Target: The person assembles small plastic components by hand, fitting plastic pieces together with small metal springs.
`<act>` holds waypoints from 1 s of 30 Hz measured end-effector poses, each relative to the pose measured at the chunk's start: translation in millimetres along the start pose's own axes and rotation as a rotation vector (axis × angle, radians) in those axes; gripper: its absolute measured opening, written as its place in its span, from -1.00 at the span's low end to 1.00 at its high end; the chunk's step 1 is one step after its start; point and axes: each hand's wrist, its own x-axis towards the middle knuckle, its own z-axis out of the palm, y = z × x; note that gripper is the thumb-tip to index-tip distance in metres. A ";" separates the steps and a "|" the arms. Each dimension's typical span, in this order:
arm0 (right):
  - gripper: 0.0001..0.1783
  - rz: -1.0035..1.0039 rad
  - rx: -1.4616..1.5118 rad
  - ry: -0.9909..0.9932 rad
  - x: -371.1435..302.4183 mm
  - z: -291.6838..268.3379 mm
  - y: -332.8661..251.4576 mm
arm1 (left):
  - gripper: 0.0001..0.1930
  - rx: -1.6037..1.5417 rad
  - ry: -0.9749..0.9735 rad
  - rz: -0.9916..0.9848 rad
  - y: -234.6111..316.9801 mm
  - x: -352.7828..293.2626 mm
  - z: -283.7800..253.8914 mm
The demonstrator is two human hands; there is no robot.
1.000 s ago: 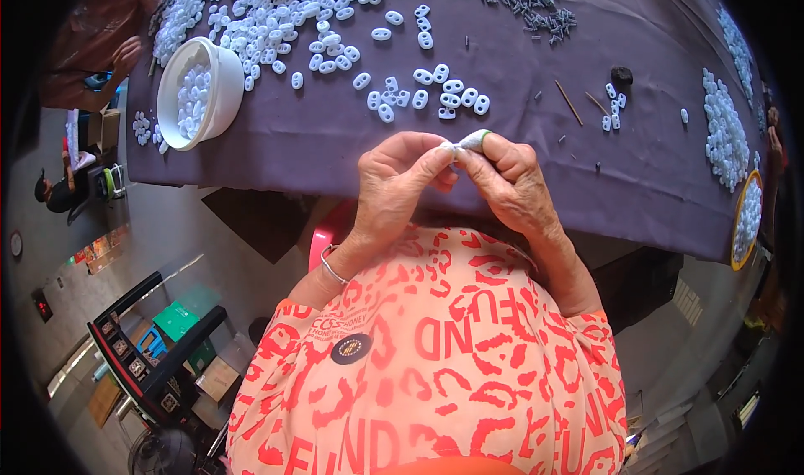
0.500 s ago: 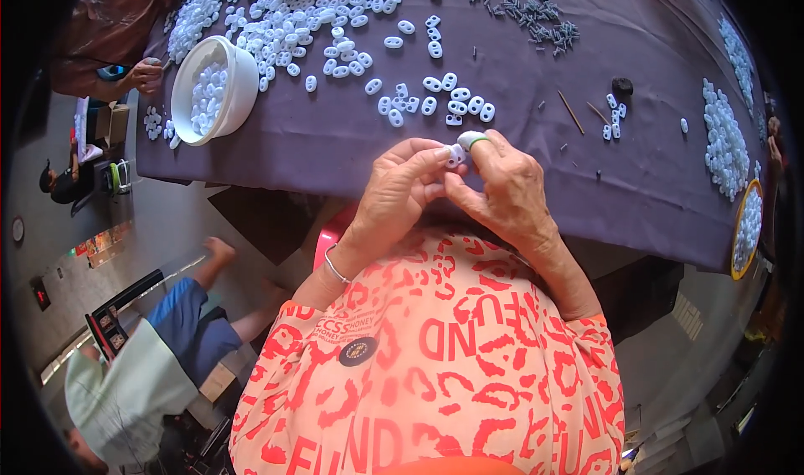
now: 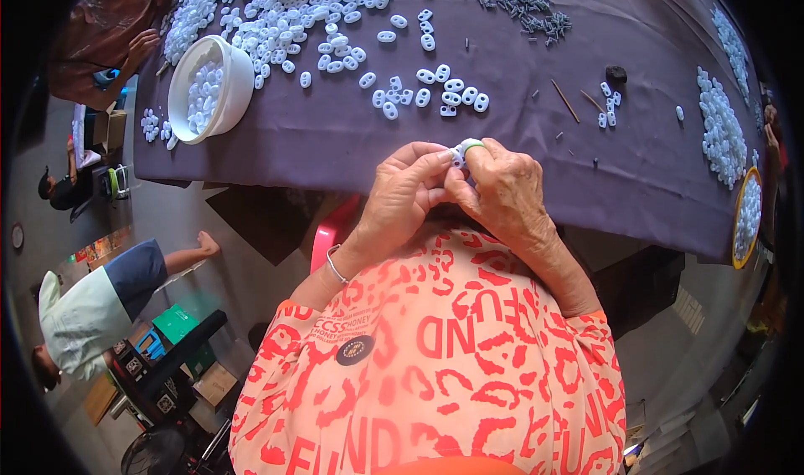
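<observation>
Above my lap, at the table's near edge, my left hand (image 3: 405, 192) is closed with thumb and index finger pinching a small white oval plastic piece with two holes (image 3: 457, 159). Right against it, my right hand (image 3: 506, 184) is closed too, its thumb and index finger pressed on the same piece. A white wrap with a green band (image 3: 472, 144) covers my right index fingertip. The fingers hide part of the piece, and I cannot see whether anything smaller is between them. Just beyond my hands lies a loose group of similar white pieces (image 3: 453, 85).
A dark cloth (image 3: 276, 153) covers the table. A white tub (image 3: 237, 98) of pieces stands left, near a large white heap (image 3: 276, 15). Small grey pins (image 3: 528, 10) lie at the back. At right are thin brown sticks (image 3: 565, 101) and a yellow-rimmed container (image 3: 737, 228). A co-worker's hand (image 3: 141, 50) is far left.
My hands have drawn slightly closer together around the white piece, covering more of it. A co-worker's hand at far left has shifted up. A person on the floor behind has moved left.
</observation>
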 end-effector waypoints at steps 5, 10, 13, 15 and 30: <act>-0.78 -0.076 0.097 0.035 0.4 0.6 3.8 | -0.83 0.191 0.041 0.030 4.3 -1.7 0.7; -0.78 -0.150 0.133 0.060 0.6 6.3 8.7 | -0.82 0.299 0.109 0.074 -0.4 -4.5 2.6; -0.78 -0.179 0.148 0.068 1.8 6.5 9.2 | -0.83 0.271 0.096 0.121 -1.5 -5.6 3.6; -0.78 -0.191 0.147 0.068 2.5 5.6 8.9 | -0.84 0.274 0.100 0.140 -2.1 -5.7 3.3; -0.84 -0.244 0.138 0.098 6.1 11.9 11.9 | -0.89 0.255 0.125 0.268 -7.7 -1.4 6.3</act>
